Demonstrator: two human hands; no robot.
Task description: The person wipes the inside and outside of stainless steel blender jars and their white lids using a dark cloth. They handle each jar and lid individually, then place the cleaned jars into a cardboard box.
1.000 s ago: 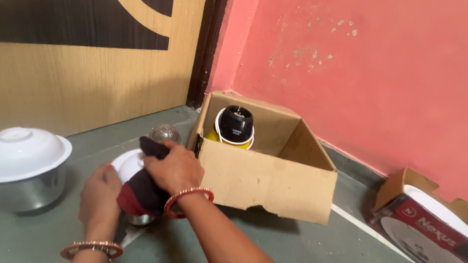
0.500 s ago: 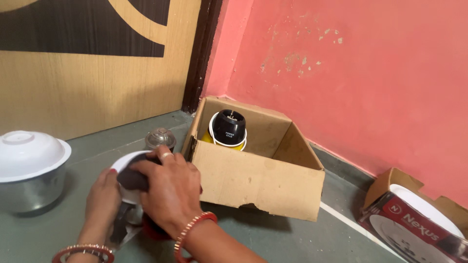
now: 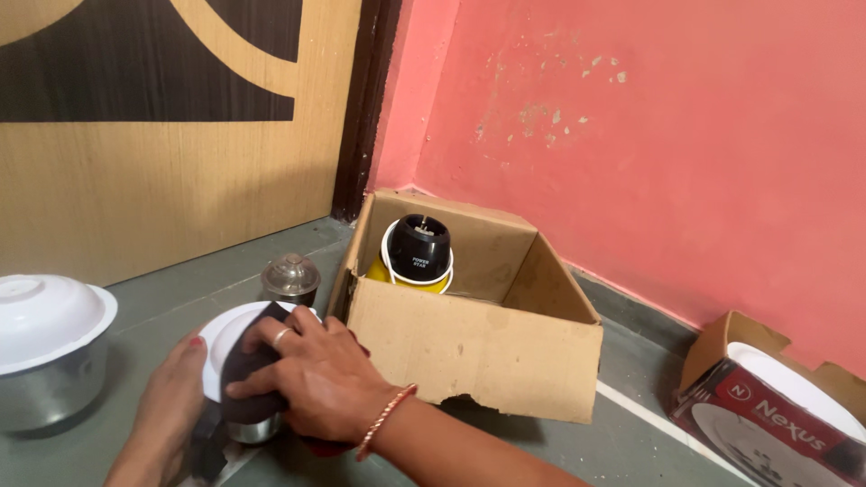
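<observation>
At about seven o'clock in the view, on the grey floor [image 3: 559, 451], stands a steel jar [image 3: 253, 428] topped by a white lid [image 3: 221, 338]. The right hand [image 3: 311, 374] lies over it, fingers [image 3: 271, 335] spread flat and pressing a dark cloth [image 3: 248, 379] against the lid and the jar's side. The left hand [image 3: 171, 406] cups the jar from nine o'clock, thumb up at the lid's rim, fingers closed round the wall as far as can be seen; the cloth hides much of the jar, so the exact hold is uncertain.

The jar looks stiff and fairly weighty, its polished steel likely slippery, and the lid may sit loose; the firmest hold seems to be round the body below the rim, with the cloth adding friction.

Just beyond, at twelve o'clock from the jar, is a small jar with a clear domed lid [image 3: 290, 275]. At three o'clock sits an open cardboard box [image 3: 469, 347] holding a yellow mixer base [image 3: 417, 257]. A larger steel pot with a white lid [image 3: 45, 347] stands at nine o'clock.
</observation>
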